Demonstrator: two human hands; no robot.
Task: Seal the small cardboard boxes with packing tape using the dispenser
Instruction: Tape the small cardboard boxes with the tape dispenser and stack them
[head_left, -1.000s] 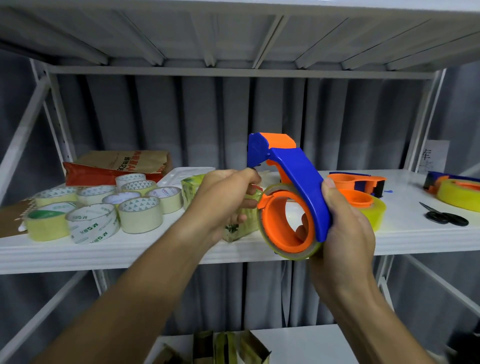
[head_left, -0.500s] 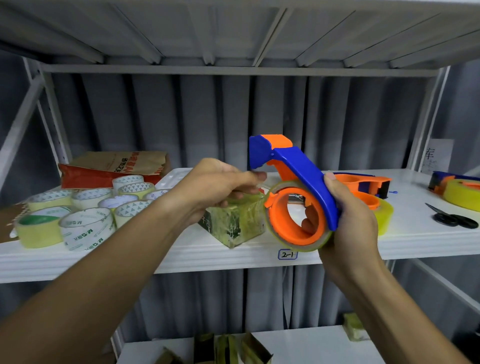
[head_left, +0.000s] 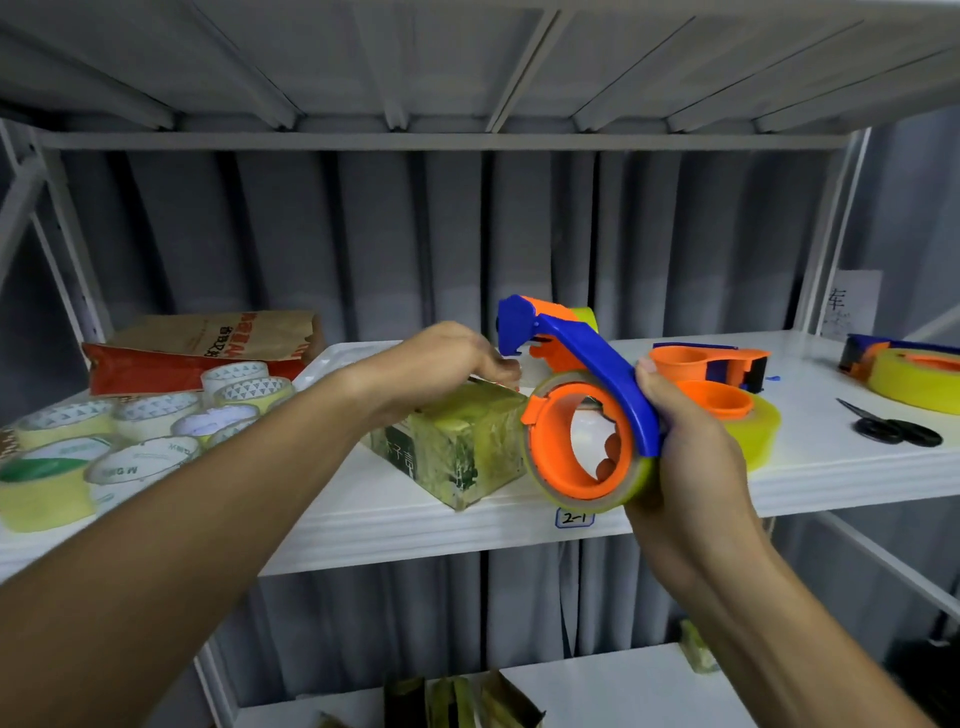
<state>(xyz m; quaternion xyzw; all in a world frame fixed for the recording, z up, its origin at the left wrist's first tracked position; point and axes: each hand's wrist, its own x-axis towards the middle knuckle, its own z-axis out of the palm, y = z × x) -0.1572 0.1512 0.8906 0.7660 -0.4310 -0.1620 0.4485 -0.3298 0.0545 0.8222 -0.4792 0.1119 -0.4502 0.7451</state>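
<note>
The small box (head_left: 457, 447), already wrapped in glossy tape, is sitting on the white shelf (head_left: 363, 525) near its front edge, turned corner-first toward the camera. The print on it is too smeared under the tape to read properly. The left hand (head_left: 441, 364) is reaching over the box's top back edge, fingers curled down, and the fingertips are blurry, so I honestly can't tell if they're pinching the tape end or just pressing on the box. The right hand (head_left: 680, 447) is wrapping tightly around the blue handle of the tape dispenser (head_left: 582, 410), holding it just right of the box with the cutter end pointing up-left. Tape rolls (head_left: 145, 436) are getting cut off at the left edge, and scissors (head_left: 893, 428) are lying off to the right.
</note>
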